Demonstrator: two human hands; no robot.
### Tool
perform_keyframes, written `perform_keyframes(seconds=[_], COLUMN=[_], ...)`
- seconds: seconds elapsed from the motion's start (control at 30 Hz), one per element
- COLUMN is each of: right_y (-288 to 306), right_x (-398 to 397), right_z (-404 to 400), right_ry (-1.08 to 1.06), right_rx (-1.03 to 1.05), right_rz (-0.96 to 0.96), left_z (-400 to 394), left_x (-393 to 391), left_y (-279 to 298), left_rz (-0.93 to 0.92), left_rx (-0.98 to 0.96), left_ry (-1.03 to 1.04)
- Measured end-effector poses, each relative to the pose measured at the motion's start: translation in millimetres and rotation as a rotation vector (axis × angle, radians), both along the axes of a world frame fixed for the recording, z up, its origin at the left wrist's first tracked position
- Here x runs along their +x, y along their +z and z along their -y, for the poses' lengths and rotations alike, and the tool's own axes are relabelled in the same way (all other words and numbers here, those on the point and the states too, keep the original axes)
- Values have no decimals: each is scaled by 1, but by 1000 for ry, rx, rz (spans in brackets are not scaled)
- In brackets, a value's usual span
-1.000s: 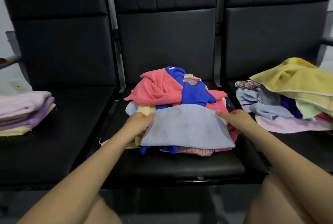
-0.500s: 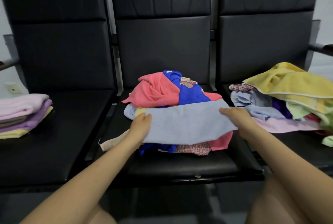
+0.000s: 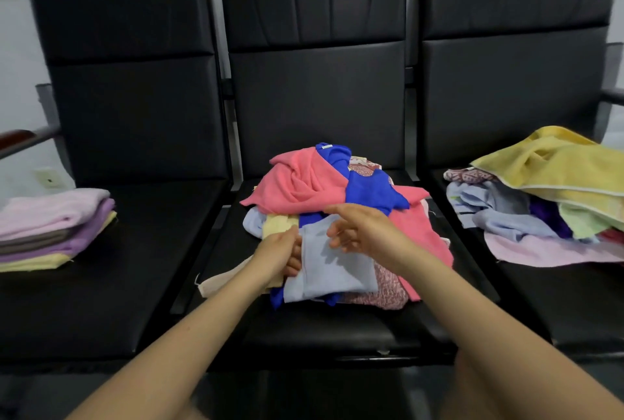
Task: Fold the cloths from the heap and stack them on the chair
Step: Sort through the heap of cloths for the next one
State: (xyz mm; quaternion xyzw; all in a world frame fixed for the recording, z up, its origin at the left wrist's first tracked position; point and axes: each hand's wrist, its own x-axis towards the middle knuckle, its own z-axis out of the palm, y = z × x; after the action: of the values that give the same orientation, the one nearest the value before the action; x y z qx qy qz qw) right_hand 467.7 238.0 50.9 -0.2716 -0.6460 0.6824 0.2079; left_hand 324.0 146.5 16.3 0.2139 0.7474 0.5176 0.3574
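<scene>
A light blue cloth point(image 3: 334, 267) lies folded into a narrow panel on the front of the heap point(image 3: 304, 180) of pink, royal blue and patterned cloths on the middle chair point(image 3: 317, 328). My left hand point(image 3: 282, 256) grips the cloth's left edge, fingers curled under it. My right hand point(image 3: 361, 229) hovers over the cloth's upper right part with fingers spread and loose, holding nothing. A stack of folded cloths point(image 3: 50, 227) in pink, purple, brown and yellow sits on the left chair point(image 3: 111, 284).
A second loose heap, topped by a yellow towel point(image 3: 557, 166) over pale blue, green and pink cloths, covers the right chair point(image 3: 557, 311). A beige strip point(image 3: 223, 281) trails off the heap's left side. Armrests flank the outer chairs.
The blue cloth was stretched wide between both hands; my right hand has swept left across it, and the cloth is now folded to about half its width. The right hand's fingers have let go.
</scene>
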Motion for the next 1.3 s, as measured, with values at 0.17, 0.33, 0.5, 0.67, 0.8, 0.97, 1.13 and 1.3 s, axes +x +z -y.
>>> perform_keyframes(seconds=[0.17,0.33,0.5,0.67,0.8,0.97,1.13,1.3], right_y=[-13,-26,-40,-37,-31,5,48,65], right_x=[9,26,13,8,12,-11,-69,-155], right_z=[-24,-39,-31,-24,-6,23,34,58], right_ry=[-360,-301,-149,-91,74,-23,-57,61], right_rx=[380,438,473,503,396,126,-67,7], right_rz=[81,296,417,412,326,106,33,22], left_z=[-6,-12,3,9,16,37,63,96], left_x=[1,-10,-26,-22,-19,-27,-63,-133], left_y=[-9,-6,-20,-16,-16,0,18,37], left_rz=[-18,25,-342,-350,-117,563,724,692], left_rx=[65,127,-200,-230,-228,72,184,460], left_ry=[-56,149,-48,-132,-149,-215,-206,30])
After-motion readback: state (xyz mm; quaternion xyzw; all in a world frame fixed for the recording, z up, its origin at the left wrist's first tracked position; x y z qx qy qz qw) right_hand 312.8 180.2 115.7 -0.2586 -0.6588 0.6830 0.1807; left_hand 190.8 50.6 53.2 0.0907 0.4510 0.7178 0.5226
